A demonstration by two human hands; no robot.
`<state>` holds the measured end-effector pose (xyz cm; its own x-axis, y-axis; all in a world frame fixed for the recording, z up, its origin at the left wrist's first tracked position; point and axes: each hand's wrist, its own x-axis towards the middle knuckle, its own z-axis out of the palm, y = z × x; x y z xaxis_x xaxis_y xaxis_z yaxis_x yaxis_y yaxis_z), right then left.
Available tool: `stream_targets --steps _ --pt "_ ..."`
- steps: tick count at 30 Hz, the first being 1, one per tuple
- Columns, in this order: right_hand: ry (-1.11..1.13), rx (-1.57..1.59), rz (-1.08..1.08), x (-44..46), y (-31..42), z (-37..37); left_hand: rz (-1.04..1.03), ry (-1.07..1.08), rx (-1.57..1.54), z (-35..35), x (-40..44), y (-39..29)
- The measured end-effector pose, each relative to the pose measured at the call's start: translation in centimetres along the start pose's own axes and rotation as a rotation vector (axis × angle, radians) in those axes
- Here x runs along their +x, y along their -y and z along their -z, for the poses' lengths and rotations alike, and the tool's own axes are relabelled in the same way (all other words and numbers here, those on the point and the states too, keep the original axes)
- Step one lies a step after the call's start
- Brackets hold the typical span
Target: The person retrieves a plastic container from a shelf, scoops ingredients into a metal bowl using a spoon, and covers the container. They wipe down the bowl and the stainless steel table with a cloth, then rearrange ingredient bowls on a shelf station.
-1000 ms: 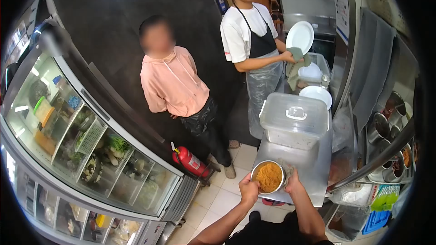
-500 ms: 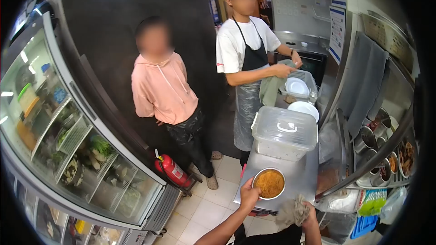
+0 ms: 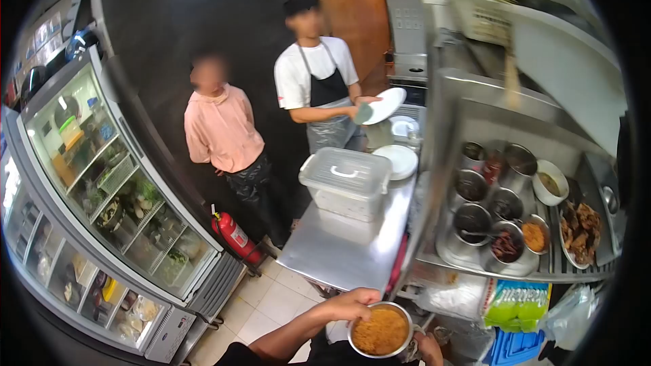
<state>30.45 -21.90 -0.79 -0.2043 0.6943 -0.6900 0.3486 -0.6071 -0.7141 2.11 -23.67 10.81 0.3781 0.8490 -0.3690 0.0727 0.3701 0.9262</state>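
A round metal bowl (image 3: pixel 380 329) full of orange-brown crumbly food is held at its left rim by my left hand (image 3: pixel 352 303), with the fingers closed over the edge. To the right of the bowl and low down is my right hand (image 3: pixel 428 348), curled and partly hidden. A bit of crumpled greyish cloth (image 3: pixel 410 351) shows between that hand and the bowl; the rest of it is out of sight.
A steel table (image 3: pixel 339 244) ahead bears a lidded plastic bin (image 3: pixel 344 179) and white plates (image 3: pixel 397 161). Metal pots (image 3: pixel 472 222) stand on the right-hand counter. A glass-door fridge (image 3: pixel 115 183) and fire extinguisher (image 3: pixel 235 237) are left. Two people stand ahead; one wipes a plate (image 3: pixel 385 107).
My view has turned right. The bowl has left its place over the table's edge and is now closer to my body, near my right hand. The person in the apron now holds up a plate.
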Motion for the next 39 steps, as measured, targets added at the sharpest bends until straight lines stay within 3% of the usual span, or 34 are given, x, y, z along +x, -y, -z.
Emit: stream_targets --steps 1,2,3,5,7,9,13,15,20,22,23,25,27,28,29,30,31,33,34,37,39 --pt "-0.014 -0.104 -0.012 0.1 -1.9 2.3 -0.034 0.104 -0.014 -2.8 1.8 -1.1" --pt "0.019 0.246 0.158 4.0 -9.5 3.9 -0.018 0.179 0.02 -5.3 3.3 -3.0" --pt "-0.014 0.275 0.139 5.2 -10.9 4.6 0.001 0.269 0.048 -7.8 4.7 -5.2" --pt "-0.035 0.227 0.16 5.0 -14.5 7.0 -0.127 0.257 -0.091 -13.3 6.4 -9.8" --pt "-0.112 0.203 0.171 2.3 -16.9 11.0 -0.119 0.239 -0.226 -16.9 8.1 -13.5" --pt "-0.142 0.251 0.152 -1.5 -15.5 13.8 -0.112 0.212 -0.233 -19.3 10.9 -15.9" --pt "-0.168 0.461 0.047 -5.8 -14.7 17.0 -0.35 0.127 -0.105 -21.7 17.4 -21.9" --pt "-0.244 0.527 0.056 -6.0 -17.0 17.9 -0.427 -0.037 -0.118 -23.5 20.4 -26.7" --pt "-0.343 0.676 0.0 -9.7 -18.0 18.8 -0.484 -0.169 -0.028 -19.9 32.8 -32.7" --pt "-0.369 0.695 -0.03 -10.5 -18.4 19.2 -0.491 -0.424 0.029 -19.0 37.0 -32.6" --pt "-0.387 0.711 -0.047 -10.6 -18.6 19.5 -0.5 -0.42 0.025 -18.1 38.7 -32.3" --pt "-0.501 0.785 0.07 -9.0 -20.1 20.1 -0.47 -0.585 -0.15 -15.9 40.8 -31.6" --pt "-0.481 0.874 0.265 -6.6 -21.0 22.7 -0.471 -0.544 -0.366 -13.8 40.3 -30.9" --pt "-0.451 0.759 0.342 -9.9 -15.3 24.6 -0.489 -0.557 -0.37 -13.7 39.0 -30.8" --pt "-0.644 0.58 0.335 -8.2 -14.8 26.4 -0.512 -0.573 -0.377 -13.7 36.7 -31.0" --pt "-0.783 0.391 0.426 -11.3 -8.2 27.7 -0.576 -0.533 -0.365 -13.4 34.6 -30.5" --pt "-0.735 0.301 0.531 -11.8 -4.3 29.9 -0.638 -0.492 -0.348 -13.3 32.2 -29.9" --pt "-0.723 0.136 0.815 -8.6 1.7 34.1 -0.567 -0.499 -0.292 -13.9 26.3 -28.8" --pt "-0.639 0.115 0.775 -9.6 7.3 35.1 -0.531 -0.501 -0.242 -14.0 23.5 -28.0" --pt "-0.547 -0.082 0.979 -3.0 18.3 38.1 -0.559 -0.528 -0.249 -14.3 17.2 -23.3" --pt "-0.563 -0.281 0.828 2.9 24.0 38.2 -0.507 -0.536 -0.258 -14.1 13.0 -19.9"
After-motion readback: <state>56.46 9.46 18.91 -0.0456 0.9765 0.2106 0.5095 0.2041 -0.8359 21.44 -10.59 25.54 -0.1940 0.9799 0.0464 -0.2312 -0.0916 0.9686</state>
